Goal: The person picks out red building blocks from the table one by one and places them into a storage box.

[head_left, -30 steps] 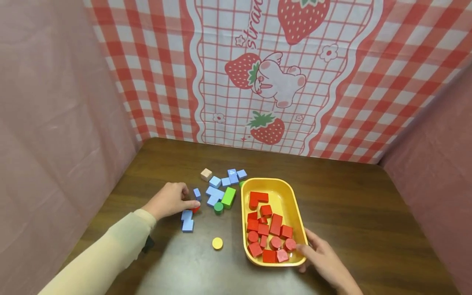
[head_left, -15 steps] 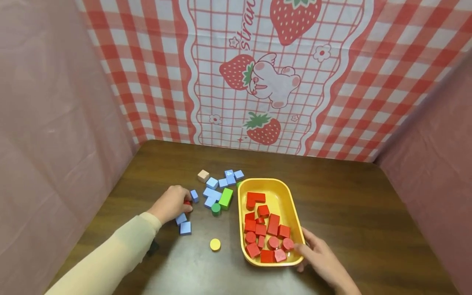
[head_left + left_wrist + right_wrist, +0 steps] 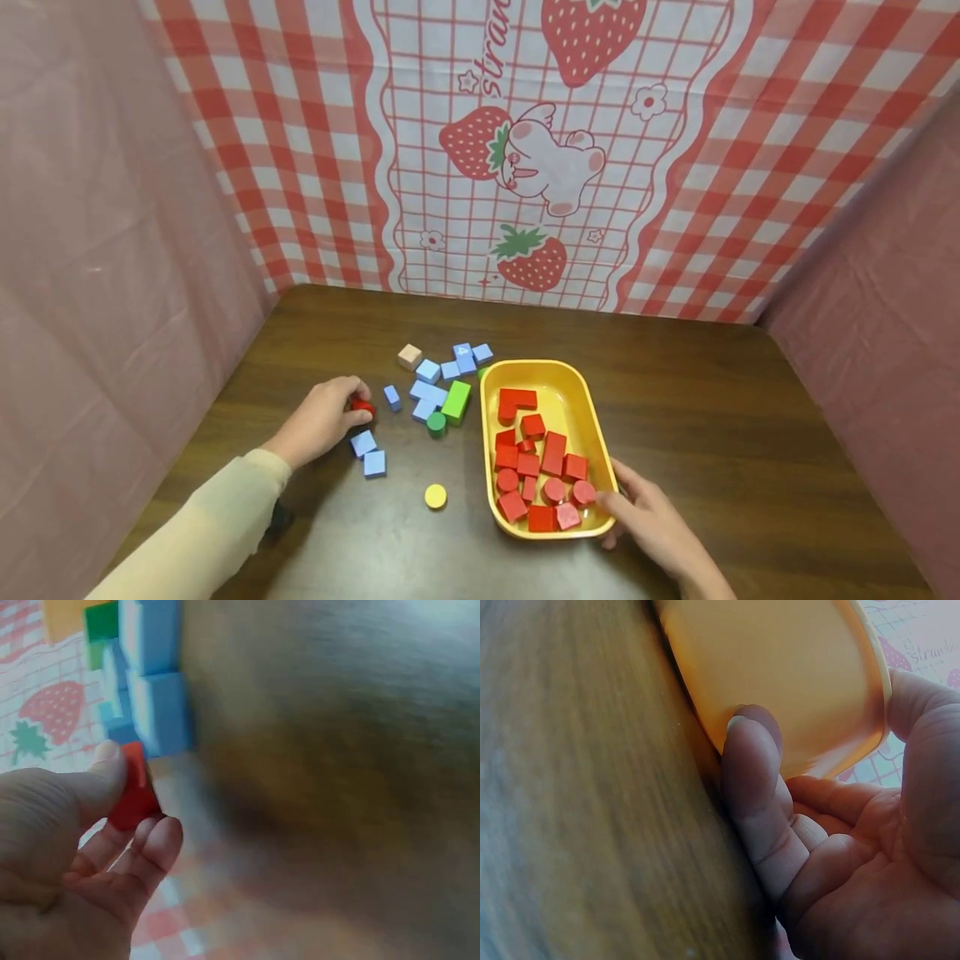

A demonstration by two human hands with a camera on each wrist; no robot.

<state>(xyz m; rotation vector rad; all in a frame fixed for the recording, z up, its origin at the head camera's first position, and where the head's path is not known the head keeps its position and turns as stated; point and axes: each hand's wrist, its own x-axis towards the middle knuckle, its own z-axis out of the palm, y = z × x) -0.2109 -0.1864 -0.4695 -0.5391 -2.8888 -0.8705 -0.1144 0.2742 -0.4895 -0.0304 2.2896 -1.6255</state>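
Note:
My left hand pinches a small red block between thumb and fingertips, low over the table's left side. Two light blue blocks lie just in front of its wrist side, and a small blue block sits to its right. My right hand grips the near right corner of a yellow tray, thumb over the rim and fingers against the outer wall. Many red blocks of different shapes lie inside the tray.
Left of the tray is a loose group of blue blocks, a bright green block and a dark green cylinder. A plain wooden cube lies behind them. Nearer stands a yellow disc. A checked strawberry cloth hangs behind the table.
My left hand has taken hold of the red block and drawn it left, away from the blue blocks. My right hand stays on the tray. The head view has shifted slightly.

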